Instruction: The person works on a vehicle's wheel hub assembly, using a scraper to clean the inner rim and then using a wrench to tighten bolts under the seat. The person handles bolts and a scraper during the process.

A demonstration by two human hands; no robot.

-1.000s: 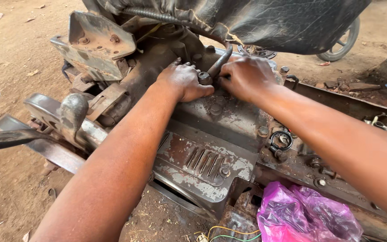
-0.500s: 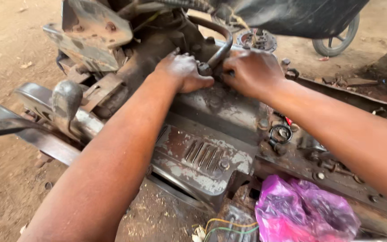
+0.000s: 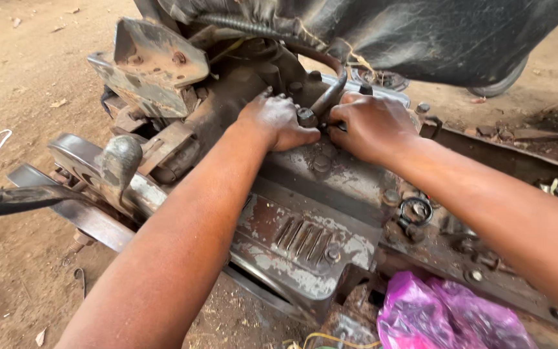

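A rusty, greasy metal engine block (image 3: 321, 213) lies on dirt ground. My left hand (image 3: 278, 121) rests on its top, fingers curled around a round bolt-like fitting (image 3: 306, 117). My right hand (image 3: 369, 126) is closed just to the right of it, gripping the lower end of a curved dark metal pipe (image 3: 330, 90) that rises from between the two hands. Both hands are smeared with grease and nearly touch. What sits under the right palm is hidden.
A dented metal bracket (image 3: 156, 64) juts up at the back left. A dark bar (image 3: 14, 200) sticks out at the left edge. A pink plastic bag (image 3: 447, 317) lies at the bottom right. A black cover (image 3: 421, 32) hangs above. Loose washers (image 3: 416, 210) sit on the block.
The view has shifted a little; the block and both hands sit slightly lower and more to the right in frame. Both hands keep their hold at the same fitting.
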